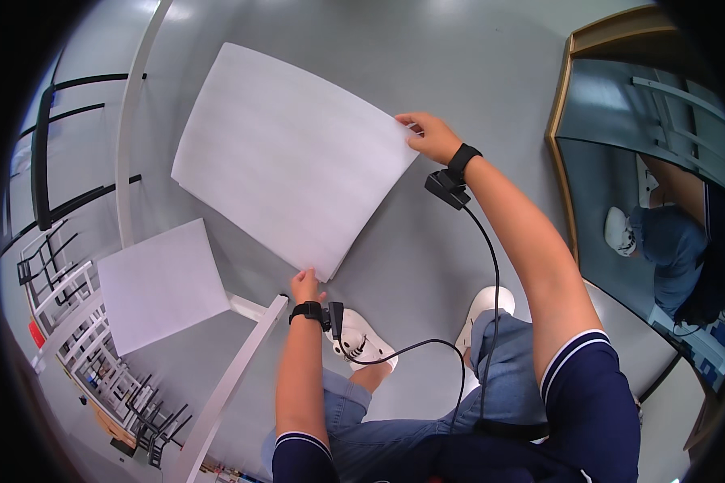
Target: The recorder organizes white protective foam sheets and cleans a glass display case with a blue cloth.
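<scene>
A large white sheet [290, 157], flat and slightly curved, spreads out in front of me above the grey floor. At its near corner my left hand [304, 284] is closed in a pinch on the edge. My right hand [431, 137] grips the right-hand corner, thumb and fingers on either side of it. A second edge peeks out beneath the near corner; whether the sheet is folded or doubled I cannot tell. Both wrists carry black straps with small black devices, joined to a black cable [494, 266].
Left of the sheet, a smaller white panel [165, 282] lies by a white frame bar [234, 382]. Another white bar [129, 121] rises behind. Black and white metal frames [80, 322] crowd the far left. A wood-framed mirror [562, 129] stands right. My white shoes [362, 342] are below.
</scene>
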Demonstrator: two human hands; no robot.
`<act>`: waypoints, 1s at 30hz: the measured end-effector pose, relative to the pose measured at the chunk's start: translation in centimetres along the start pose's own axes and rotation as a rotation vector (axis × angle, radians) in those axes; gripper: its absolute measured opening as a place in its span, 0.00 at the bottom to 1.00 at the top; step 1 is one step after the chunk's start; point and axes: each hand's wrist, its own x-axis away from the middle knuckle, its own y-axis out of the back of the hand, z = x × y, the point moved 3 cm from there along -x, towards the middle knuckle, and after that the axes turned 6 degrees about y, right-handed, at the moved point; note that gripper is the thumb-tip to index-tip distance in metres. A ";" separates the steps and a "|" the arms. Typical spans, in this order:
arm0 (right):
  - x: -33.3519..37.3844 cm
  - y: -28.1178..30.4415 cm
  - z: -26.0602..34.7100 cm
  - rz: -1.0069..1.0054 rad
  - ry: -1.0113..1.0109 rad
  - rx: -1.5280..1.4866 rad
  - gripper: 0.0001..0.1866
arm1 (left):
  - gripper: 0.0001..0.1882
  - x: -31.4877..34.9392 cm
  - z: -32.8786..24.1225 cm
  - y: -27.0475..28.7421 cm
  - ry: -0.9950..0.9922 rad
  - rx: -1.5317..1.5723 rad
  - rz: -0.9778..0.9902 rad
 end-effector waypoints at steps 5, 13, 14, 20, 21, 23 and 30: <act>-0.1 -2.1 1.9 -0.032 0.203 0.071 0.22 | 0.23 -0.6 0.6 1.2 0.023 0.051 0.000; -0.5 -1.0 0.3 -0.213 0.099 0.394 0.17 | 0.20 0.0 1.6 0.4 -0.156 0.007 0.003; -0.5 -0.9 0.1 -0.230 0.047 0.432 0.17 | 0.19 -0.3 1.9 0.4 -0.251 0.017 0.024; 0.0 -0.4 -1.5 -0.157 0.017 0.549 0.15 | 0.17 -1.0 2.1 0.8 -0.192 0.121 -0.091; 0.2 -0.4 -1.5 -0.151 0.017 0.550 0.15 | 0.17 -0.7 2.1 0.9 -0.103 0.168 -0.116; 0.4 -0.3 -1.6 -0.132 0.003 0.491 0.16 | 0.17 -0.1 1.8 0.5 -0.089 0.216 -0.092; 0.3 -1.1 -0.6 -0.093 0.004 0.507 0.19 | 0.22 -0.8 2.1 0.8 -0.074 0.259 -0.054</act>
